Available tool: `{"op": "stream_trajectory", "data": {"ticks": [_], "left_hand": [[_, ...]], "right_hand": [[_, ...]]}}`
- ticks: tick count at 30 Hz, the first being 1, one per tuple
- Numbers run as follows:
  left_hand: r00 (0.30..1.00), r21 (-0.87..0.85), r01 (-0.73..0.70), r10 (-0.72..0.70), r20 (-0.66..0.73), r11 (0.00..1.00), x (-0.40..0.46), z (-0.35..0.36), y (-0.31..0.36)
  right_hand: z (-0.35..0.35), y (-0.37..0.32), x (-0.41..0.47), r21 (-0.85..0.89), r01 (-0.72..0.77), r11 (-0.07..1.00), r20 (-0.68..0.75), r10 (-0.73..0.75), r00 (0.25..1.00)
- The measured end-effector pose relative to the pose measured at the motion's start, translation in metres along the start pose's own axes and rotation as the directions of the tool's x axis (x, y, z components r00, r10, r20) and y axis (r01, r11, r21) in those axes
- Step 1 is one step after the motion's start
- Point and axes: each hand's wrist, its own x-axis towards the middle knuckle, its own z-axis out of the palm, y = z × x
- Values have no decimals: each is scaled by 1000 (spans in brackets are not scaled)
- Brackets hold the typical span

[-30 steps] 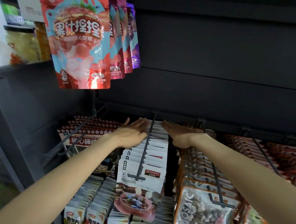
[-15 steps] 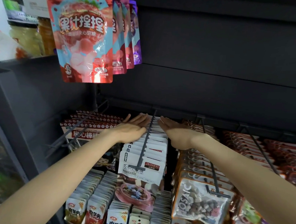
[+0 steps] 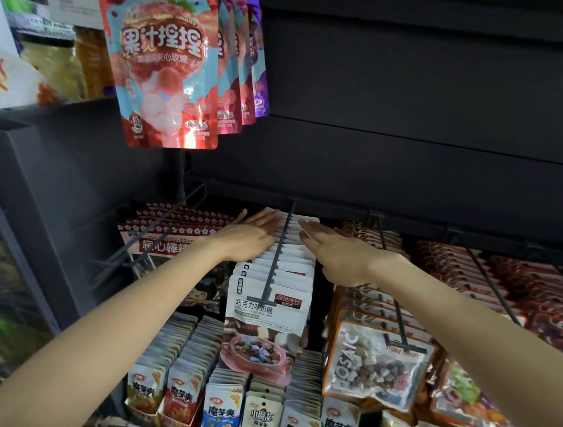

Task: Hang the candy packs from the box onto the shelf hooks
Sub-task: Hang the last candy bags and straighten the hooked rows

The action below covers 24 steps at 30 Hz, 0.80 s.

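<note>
1. Both hands sit much where they were a second ago, flat on the same row; mostly the view has tipped up a little, so the hands and shelf read lower in frame.
2. White chocolate candy packs (image 3: 265, 310) hang in a dense row on the centre hook (image 3: 278, 247), which runs from the back rail toward the camera; front pack faces the viewer.
3. Left hand (image 3: 248, 236) lies flat, fingers straight, on the left side of the row near its back end, holding nothing.
4. Right hand (image 3: 333, 249) mirrors it on the right side, fingers straight, palm down, also empty.
5. Key relation: the row's long axis follows the hook, front to back, and runs between the two hands; both are about equally near. Likely step is squaring or pushing the packs along the hook.
6. No box in view, so the next pack's source cannot be told.
7. Around: mosaic candy bags (image 3: 373, 366) on the hook to the right, strawberry gummy packs (image 3: 166, 61) hanging above left, small snack sachets (image 3: 223, 414) on the row below.
</note>
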Motion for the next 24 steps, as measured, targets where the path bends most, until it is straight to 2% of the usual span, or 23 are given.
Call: {"op": "stream_trajectory", "data": {"ticks": [4,9,15,24], "left_hand": [[995,-39,-48,44,-89,998,-15,-5,6],[999,47,-43,42,23,998,-40,-1,6],[1000,73,-18,17,20,997,-43,5,7],[1000,-1,-13,13,-2,1000,-45,11,9]], "right_hand": [[3,-2,-7,10,34,999,-23,-34,999],[5,-4,-9,69,13,998,3,-14,1000],[5,-4,-6,95,-12,995,52,8,999],[16,-8,-4,148,-83,986,36,78,996]]}}
